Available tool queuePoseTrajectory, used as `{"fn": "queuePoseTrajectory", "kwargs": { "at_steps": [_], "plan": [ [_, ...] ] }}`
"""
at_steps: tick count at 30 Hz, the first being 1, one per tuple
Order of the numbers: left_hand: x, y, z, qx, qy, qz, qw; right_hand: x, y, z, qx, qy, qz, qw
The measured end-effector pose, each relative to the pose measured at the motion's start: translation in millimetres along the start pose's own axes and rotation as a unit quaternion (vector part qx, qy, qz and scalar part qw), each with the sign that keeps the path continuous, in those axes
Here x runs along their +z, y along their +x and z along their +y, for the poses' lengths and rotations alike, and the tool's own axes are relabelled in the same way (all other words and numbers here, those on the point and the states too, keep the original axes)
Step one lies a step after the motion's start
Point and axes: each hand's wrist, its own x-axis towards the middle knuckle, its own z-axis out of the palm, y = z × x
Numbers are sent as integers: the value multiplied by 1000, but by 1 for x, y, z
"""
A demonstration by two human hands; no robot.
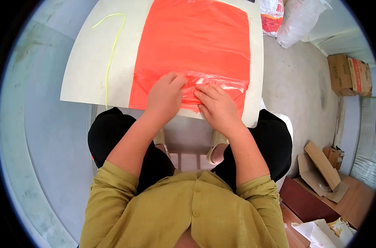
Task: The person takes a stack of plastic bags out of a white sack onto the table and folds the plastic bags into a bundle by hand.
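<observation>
A large red plastic sheet (196,41) lies flat on the pale table (88,78), its near edge wrinkled and shiny. My left hand (166,95) is over the near edge of the sheet, left of centre, its fingers curled together and slightly blurred; what they hold, if anything, is hidden. Just to the right, my right hand (219,105) rests on the same edge with its fingers extended on the plastic. A thin yellow-green string (112,53) lies on the table to the left of the sheet.
White sacks (299,20) stand on the floor beyond the table's right side. Cardboard boxes (340,76) are by the right wall. An opened carton (320,173) and white scraps (320,233) lie at the lower right. My knees are just below the table's near edge.
</observation>
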Motion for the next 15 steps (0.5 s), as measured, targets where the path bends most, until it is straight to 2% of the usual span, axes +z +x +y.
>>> {"fn": "queuePoseTrajectory", "kwargs": {
  "at_steps": [7,15],
  "plan": [
    [-14,-8,-4,98,3,-53,994,-1,3,1,-4,-32,7,999],
    [-10,-5,-1,103,92,-49,989,1,5,4,-15,-45,16,999]
  ]
}}
